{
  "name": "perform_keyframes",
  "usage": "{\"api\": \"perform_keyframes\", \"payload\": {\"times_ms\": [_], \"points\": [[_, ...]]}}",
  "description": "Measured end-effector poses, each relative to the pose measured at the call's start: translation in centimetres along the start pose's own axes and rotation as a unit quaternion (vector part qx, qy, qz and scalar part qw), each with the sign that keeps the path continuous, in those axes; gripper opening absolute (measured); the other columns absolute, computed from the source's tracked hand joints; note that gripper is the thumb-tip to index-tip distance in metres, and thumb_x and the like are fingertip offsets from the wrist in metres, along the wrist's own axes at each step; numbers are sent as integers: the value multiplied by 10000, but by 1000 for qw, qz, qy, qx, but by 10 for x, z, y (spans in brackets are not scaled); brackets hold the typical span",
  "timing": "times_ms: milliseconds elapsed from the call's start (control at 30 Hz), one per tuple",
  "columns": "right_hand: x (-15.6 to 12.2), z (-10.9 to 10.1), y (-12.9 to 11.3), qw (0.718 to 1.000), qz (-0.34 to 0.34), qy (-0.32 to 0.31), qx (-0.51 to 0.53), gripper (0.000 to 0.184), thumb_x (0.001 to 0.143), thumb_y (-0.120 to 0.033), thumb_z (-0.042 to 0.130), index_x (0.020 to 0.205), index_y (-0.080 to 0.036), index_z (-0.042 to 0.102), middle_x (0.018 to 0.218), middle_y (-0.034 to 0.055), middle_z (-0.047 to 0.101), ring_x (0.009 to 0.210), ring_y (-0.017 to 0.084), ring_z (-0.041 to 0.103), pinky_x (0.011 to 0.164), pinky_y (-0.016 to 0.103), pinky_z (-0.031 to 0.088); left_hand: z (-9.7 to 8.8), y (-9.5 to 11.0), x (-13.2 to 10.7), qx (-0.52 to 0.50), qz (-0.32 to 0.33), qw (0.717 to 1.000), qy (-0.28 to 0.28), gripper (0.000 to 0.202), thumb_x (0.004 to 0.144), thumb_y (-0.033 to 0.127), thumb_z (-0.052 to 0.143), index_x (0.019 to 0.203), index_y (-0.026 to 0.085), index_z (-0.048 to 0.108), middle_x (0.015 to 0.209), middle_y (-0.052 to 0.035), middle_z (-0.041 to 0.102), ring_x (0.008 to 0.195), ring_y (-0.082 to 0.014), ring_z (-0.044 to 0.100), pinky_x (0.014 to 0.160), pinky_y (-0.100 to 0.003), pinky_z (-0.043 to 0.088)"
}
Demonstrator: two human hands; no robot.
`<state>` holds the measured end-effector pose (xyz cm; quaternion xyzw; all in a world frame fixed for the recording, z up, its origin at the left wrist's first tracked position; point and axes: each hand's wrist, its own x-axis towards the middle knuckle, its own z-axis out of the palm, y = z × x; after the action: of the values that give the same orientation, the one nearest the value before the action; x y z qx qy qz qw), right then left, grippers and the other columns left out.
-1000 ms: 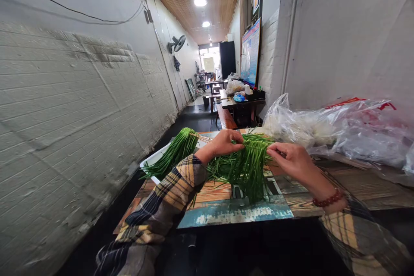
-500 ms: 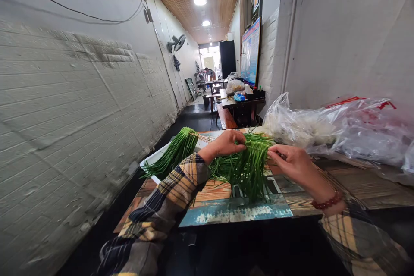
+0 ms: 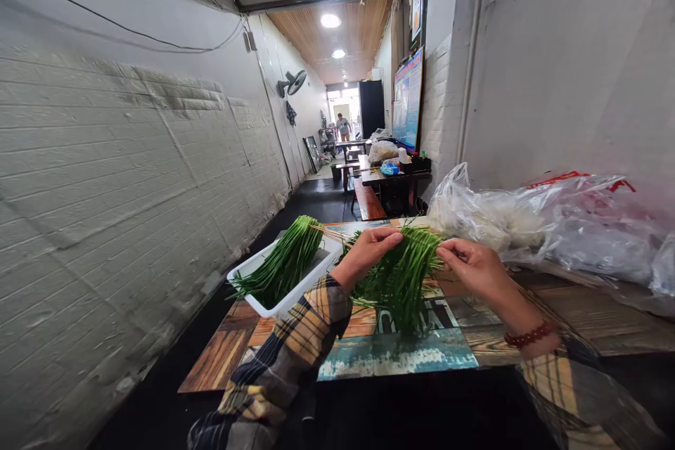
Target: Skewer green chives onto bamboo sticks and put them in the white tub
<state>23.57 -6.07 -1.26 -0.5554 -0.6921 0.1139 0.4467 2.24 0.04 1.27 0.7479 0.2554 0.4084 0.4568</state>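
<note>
A row of green chives hangs between my two hands, its long leaves trailing down over the table. On the left side, my left hand pinches the top of the row between thumb and fingers. My right hand is closed at the row's right end, fingertips pressed together; any stick inside the row is hidden. Loose chives lie behind and beneath. To the left, a white tray bears a thick bundle of chives, with thin wooden skewers sticking out of its upper end.
Clear plastic bags with pale contents crowd the table's right side. The patchwork wood tabletop ends close to me. A brick wall runs along the left. Farther back stand a bench, tables and a person.
My left hand has come slightly lower along the top of the chives, while the right stays at its end. The view has tilted up a little. The distant person now stands more upright.
</note>
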Motion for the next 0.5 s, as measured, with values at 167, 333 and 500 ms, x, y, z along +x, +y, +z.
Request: {"api": "perform_keyframes", "payload": {"times_ms": [167, 333, 500], "points": [[-1, 0, -6, 1000, -16, 2, 1, 339, 870, -437, 463, 745, -191, 660, 585, 0, 607, 568, 173, 559, 534, 259, 380, 8, 2, 0, -12, -6, 1000, 14, 466, 799, 552, 561, 620, 124, 508, 651, 31, 403, 637, -86, 346, 626, -229, 288], [-5, 1, -8, 999, -16, 18, -24, 323, 871, -412, 469, 755, -192, 676, 642, 8, 638, 620, 183, 579, 574, 271, 382, 5, 4, 0, 53, 34, 998, -3, 451, 847, 493, 515, 580, 138, 436, 664, 25, 362, 659, -95, 326, 632, -242, 272], [-6, 6, -5, 998, -29, 50, -6, 300, 846, -399, 510, 727, -192, 691, 614, 12, 643, 579, 183, 575, 557, 275, 387, 5, 3, -1, 58, 37, 998, -6, 458, 837, 464, 534, 542, 149, 381, 641, 35, 335, 634, -90, 306, 614, -244, 255]]}}
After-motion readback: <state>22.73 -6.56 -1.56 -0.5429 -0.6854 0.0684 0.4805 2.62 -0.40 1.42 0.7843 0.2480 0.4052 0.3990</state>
